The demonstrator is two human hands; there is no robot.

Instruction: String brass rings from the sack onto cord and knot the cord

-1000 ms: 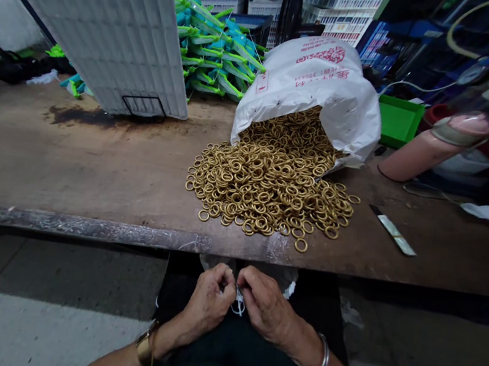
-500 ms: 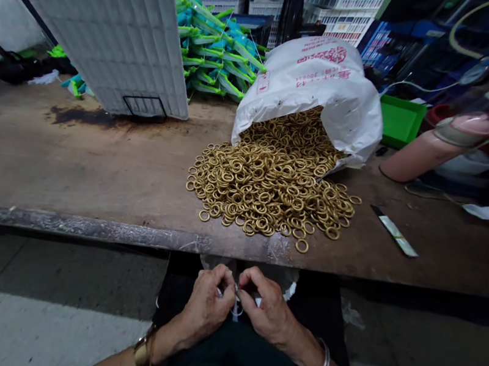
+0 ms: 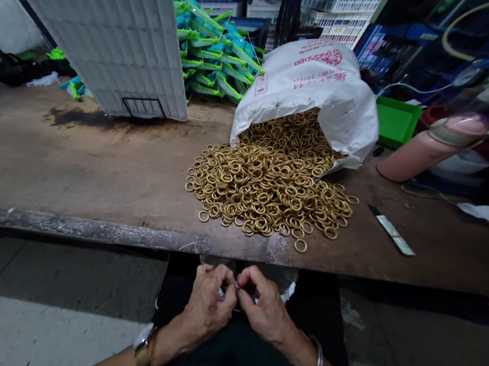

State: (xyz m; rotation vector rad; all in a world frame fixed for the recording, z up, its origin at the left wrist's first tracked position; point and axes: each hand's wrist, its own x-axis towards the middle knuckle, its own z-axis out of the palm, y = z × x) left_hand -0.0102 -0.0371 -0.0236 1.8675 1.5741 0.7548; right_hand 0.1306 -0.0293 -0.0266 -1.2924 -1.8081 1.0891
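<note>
My left hand (image 3: pixel 210 298) and my right hand (image 3: pixel 265 302) meet over my lap, just below the table's front edge. Both are closed in a pinch, fingertips almost touching. Whatever sits between the fingers is small and mostly hidden; bits of white show there. Under the hands a pale plastic bag (image 3: pixel 287 279) lies on my lap. Beyond them, a heap of gold-coloured rings (image 3: pixel 266 192) spills across the table from a white sack (image 3: pixel 316 83) with red print, lying on its side. One ring (image 3: pixel 300 245) rests apart near the edge.
A flat blade with a pale handle (image 3: pixel 392 231) lies right of the rings. Farther back are a pink cylinder (image 3: pixel 431 147), a green tray (image 3: pixel 395 123) and bundled green-and-blue pieces (image 3: pixel 218 58). A tall grey panel (image 3: pixel 125 28) stands on the wooden table (image 3: pixel 65 167) at left.
Both hands keep nearly the same place and pinch. A white loop that hung below the fingertips is now mostly out of sight. The view has shifted slightly.
</note>
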